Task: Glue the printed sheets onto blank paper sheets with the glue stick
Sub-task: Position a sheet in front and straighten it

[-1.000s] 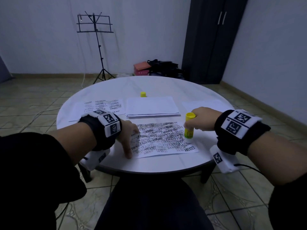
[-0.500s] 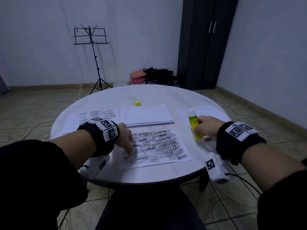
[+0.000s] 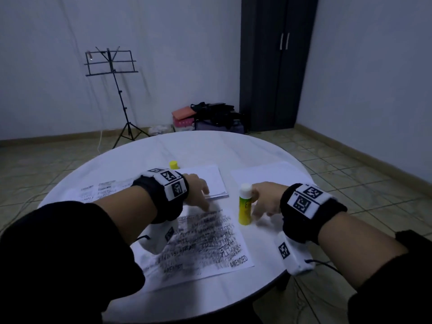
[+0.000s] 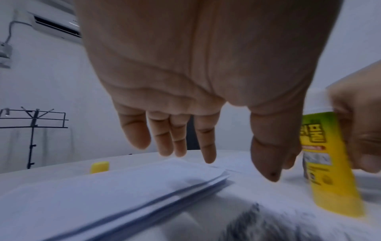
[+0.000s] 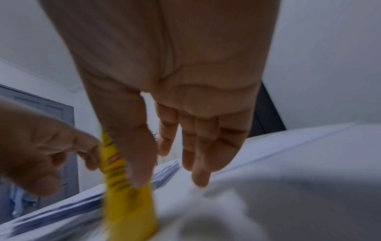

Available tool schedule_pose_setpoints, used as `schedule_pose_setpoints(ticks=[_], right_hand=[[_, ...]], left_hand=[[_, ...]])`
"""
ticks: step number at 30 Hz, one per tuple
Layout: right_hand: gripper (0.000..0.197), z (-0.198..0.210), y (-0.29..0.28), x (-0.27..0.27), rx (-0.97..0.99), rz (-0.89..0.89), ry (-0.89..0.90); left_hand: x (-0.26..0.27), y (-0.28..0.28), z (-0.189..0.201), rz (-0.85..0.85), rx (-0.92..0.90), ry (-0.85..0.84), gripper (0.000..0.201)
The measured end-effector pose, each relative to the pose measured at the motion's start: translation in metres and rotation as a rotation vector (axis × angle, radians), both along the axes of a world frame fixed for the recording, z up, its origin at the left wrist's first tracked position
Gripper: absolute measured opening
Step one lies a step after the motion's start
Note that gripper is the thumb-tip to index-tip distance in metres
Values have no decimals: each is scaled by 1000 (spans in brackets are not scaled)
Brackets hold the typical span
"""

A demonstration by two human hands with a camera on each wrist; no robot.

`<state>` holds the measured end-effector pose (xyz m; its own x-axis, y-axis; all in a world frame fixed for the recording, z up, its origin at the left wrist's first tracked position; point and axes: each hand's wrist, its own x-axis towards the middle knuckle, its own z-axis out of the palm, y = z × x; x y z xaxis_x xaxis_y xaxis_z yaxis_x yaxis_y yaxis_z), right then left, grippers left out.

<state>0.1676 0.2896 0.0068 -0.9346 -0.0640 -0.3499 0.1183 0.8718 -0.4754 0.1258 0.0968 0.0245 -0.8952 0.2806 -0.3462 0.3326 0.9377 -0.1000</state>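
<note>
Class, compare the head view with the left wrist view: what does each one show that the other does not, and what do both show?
Head view only: the printed sheet's word AMENDED, the dark wardrobe, the bags on the floor, both wrist bands.

Left wrist view only: the wall air conditioner, the left hand's palm and straight fingers from beneath.

Both: the upright glue stick, yellow cap, blank paper stack, music stand.

Home room: wardrobe (image 3: pixel 278 64), music stand (image 3: pixel 112 66), tiled floor (image 3: pixel 350 164).

Bare table (image 3: pixel 233 148) far side; glue stick (image 3: pixel 245 208) upright btwn hands, blank stack (image 3: pixel 210 181) behind.
</note>
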Motion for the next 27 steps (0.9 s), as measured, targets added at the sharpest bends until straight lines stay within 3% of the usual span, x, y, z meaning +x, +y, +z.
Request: schedule_pose_setpoints(ticks=[4,10,15,19,27], right_hand=[[49,13,25,-26,301,50,101],[56,14,52,-65,473,111,-65],[61,0,59,-90,644,189,-187],[62,-2,58,-99,627,208,-183],[60,-1,60,-99,565,183,-151]], left_hand=[[-34,33,8,-24,7,-21,63],[-87,75,2,-50,-48,-19,65],[-121,102,-26,-32,-99,-22,69],[-131,113,-38,-40,-91,-17,60],[-135,115,-26,-82,102,49,74]])
